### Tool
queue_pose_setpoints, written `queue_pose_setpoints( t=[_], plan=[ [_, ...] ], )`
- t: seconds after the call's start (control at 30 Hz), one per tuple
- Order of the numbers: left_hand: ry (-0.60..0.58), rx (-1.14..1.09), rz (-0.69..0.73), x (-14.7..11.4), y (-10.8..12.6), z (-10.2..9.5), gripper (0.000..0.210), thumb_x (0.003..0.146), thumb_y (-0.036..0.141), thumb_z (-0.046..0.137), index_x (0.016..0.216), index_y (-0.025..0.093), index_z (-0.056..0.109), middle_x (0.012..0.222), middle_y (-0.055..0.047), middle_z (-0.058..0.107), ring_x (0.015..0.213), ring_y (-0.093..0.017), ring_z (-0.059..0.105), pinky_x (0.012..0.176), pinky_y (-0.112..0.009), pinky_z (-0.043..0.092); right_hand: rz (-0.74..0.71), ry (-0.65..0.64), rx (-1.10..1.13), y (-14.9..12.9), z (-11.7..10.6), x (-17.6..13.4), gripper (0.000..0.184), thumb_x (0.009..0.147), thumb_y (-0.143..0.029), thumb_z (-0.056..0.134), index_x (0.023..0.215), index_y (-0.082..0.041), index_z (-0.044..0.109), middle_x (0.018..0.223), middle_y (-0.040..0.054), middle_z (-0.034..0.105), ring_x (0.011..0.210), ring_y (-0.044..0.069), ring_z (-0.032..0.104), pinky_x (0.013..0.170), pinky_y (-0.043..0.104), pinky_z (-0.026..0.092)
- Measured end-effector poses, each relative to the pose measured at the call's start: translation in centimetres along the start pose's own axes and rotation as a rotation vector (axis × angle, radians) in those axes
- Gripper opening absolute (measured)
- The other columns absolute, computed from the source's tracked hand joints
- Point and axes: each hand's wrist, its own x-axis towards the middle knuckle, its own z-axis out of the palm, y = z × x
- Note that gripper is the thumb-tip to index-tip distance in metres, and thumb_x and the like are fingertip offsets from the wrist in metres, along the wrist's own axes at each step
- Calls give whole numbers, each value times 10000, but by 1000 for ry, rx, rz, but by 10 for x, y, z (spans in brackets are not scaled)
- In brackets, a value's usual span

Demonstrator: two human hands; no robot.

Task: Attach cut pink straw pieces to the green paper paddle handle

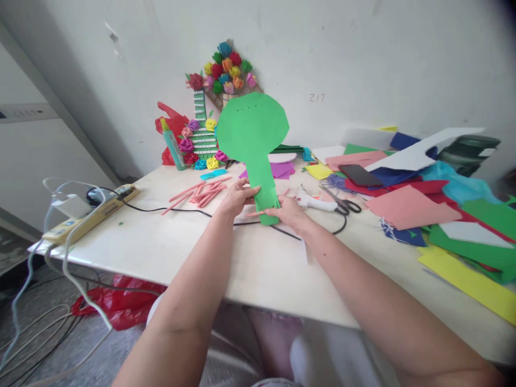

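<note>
A green tree-shaped paper cutout [253,126] stands upright above the table, its wide rounded top bearing a row of small dark holes. My left hand [237,198] is closed on the left edge of its stem, thumb in front. On the lower right edge of the stem, my right hand [291,211] is closed too, its fingers at a strip of small cuts. A thin pink paper stick [253,215] crosses by the stem's foot at my right fingers. Several pink paper sticks [201,193] lie loose to the left.
A white hot glue gun [318,201] and scissors [350,205] lie right of my hands. Coloured sheets [413,204] and a phone [360,176] cover the right side. Paper flower crafts [203,137] and a glue bottle [174,148] stand behind. A power strip [91,212] sits left, its black cord crossing the table.
</note>
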Motion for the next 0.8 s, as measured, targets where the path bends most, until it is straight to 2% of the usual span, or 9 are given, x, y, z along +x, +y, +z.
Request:
queue_pose_setpoints(
  t=[0.2,0.3,0.4,0.47,0.63,0.8],
  plan=[
    [2,2,0,0,0,0,513,521,252,786,967,148,553,695,3,621,599,-143,615,602,-299,506,-11,-9,13,-1,-1,0,225,614,-234,652,824,-157,621,752,9,649,696,136,577,606,226,442],
    [-8,6,2,1,0,-1,490,535,258,778,958,149,555,714,-5,629,586,-136,611,595,-293,503,-8,7,3,2,-3,2,217,651,-340,625,771,-160,616,660,-5,609,624,126,548,542,220,409],
    [-26,-1,11,1,0,-2,462,544,253,769,943,151,560,744,-12,634,609,-139,616,601,-287,502,7,42,24,6,-4,4,315,679,-469,587,725,-158,612,593,-8,583,581,128,532,511,228,396],
    [-38,2,16,1,0,-1,430,549,250,764,916,146,567,741,-13,632,615,-138,615,596,-279,499,28,35,118,8,-3,6,362,667,-504,596,741,-150,624,608,6,608,590,138,551,534,245,420],
    [-88,49,7,-1,0,3,393,546,240,761,882,145,581,723,-6,629,609,-127,604,584,-254,478,32,-70,506,10,1,9,326,605,-373,700,832,-145,653,786,55,692,771,170,626,744,305,471],
    [-74,54,-1,-1,1,6,365,548,288,761,832,158,572,724,12,605,610,-99,577,555,-212,451,93,-31,618,6,4,8,299,527,-276,759,780,-145,669,747,50,704,758,194,643,756,341,482]
  ],
)
